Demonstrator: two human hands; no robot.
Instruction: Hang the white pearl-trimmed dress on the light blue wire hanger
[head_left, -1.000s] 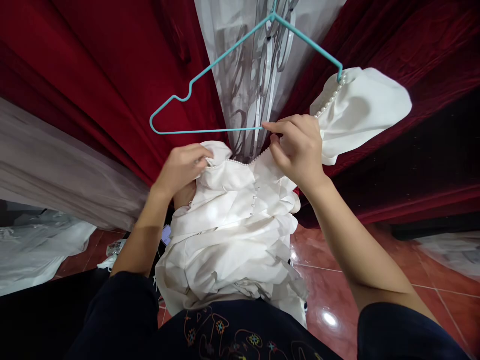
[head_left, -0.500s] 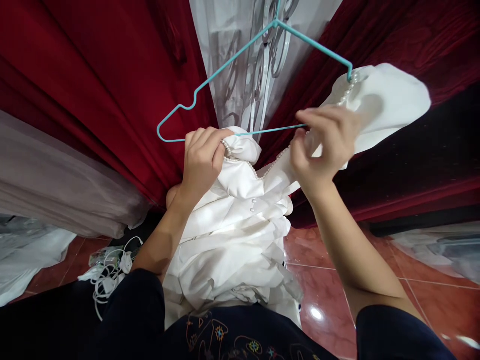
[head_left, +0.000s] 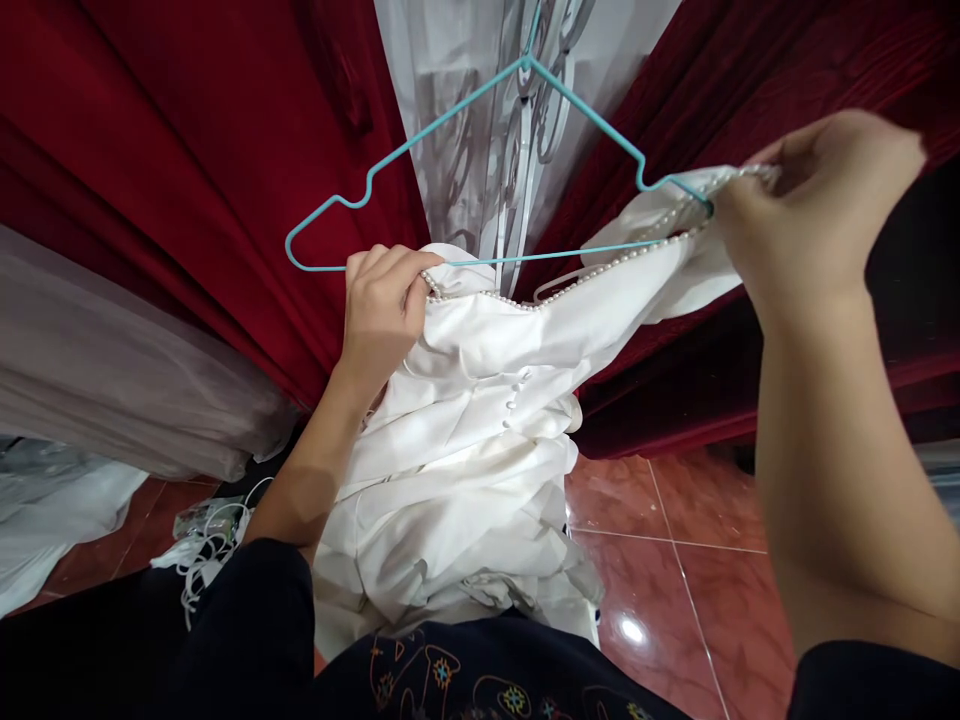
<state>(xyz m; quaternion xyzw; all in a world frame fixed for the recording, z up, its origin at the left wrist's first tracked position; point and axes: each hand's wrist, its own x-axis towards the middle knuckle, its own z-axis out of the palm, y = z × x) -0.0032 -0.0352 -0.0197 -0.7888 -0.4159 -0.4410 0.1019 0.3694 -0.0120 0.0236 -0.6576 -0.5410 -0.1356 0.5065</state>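
A white dress (head_left: 480, 440) with a pearl-trimmed neckline and small buttons hangs in folds down toward my lap. The light-blue hanger (head_left: 450, 112) is above it, its right end inside the pearl-edged right shoulder of the dress. My left hand (head_left: 386, 300) is closed around the hanger's lower bar together with the left part of the neckline. The hanger's left end sticks out bare past that hand. My right hand (head_left: 810, 215) pinches the pearl-edged right shoulder just beyond the hanger's tip, pulling the fabric taut; its fingertips are partly hidden.
Dark red curtains (head_left: 247, 150) hang on both sides, with a white ornamental metal frame (head_left: 517, 170) between them. Sheer pale fabric (head_left: 112, 340) hangs at left. White cables (head_left: 206, 555) lie low at left. Reddish tiles (head_left: 667, 590) cover the floor.
My right hand has moved right and up, from beside the hanger's bar to the dress's right shoulder, which is now stretched over the hanger's end. The hanger shifted slightly left; my left hand keeps its grip.
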